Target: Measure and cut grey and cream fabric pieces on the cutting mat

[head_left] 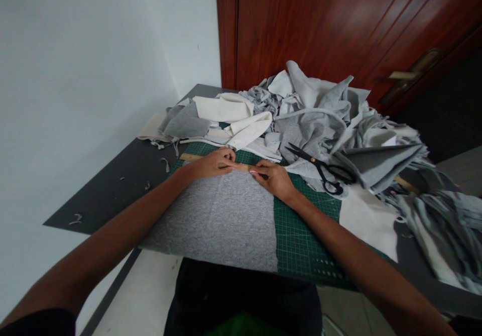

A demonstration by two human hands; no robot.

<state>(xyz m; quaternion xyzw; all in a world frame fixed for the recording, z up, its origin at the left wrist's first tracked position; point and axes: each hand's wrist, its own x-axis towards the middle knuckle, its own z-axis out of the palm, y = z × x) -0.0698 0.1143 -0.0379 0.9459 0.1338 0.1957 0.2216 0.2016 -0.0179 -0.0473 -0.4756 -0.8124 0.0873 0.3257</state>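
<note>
A rectangular piece of grey fabric (226, 215) lies flat on a green cutting mat (301, 235). A wooden ruler (192, 157) lies along the fabric's far edge. My left hand (213, 164) rests on the ruler with its fingers curled, pressing it down. My right hand (273, 178) sits at the fabric's far right corner, fingers pinched together on a thin dark thing, perhaps a pen, whose tip points toward the ruler. The two hands nearly touch.
Black-handled scissors (320, 168) lie just right of my right hand on a heap of grey and white fabric scraps (320, 120). More fabric (440, 225) spreads to the right. The dark table (113, 185) meets a white wall on the left, a wooden door (320, 24) behind.
</note>
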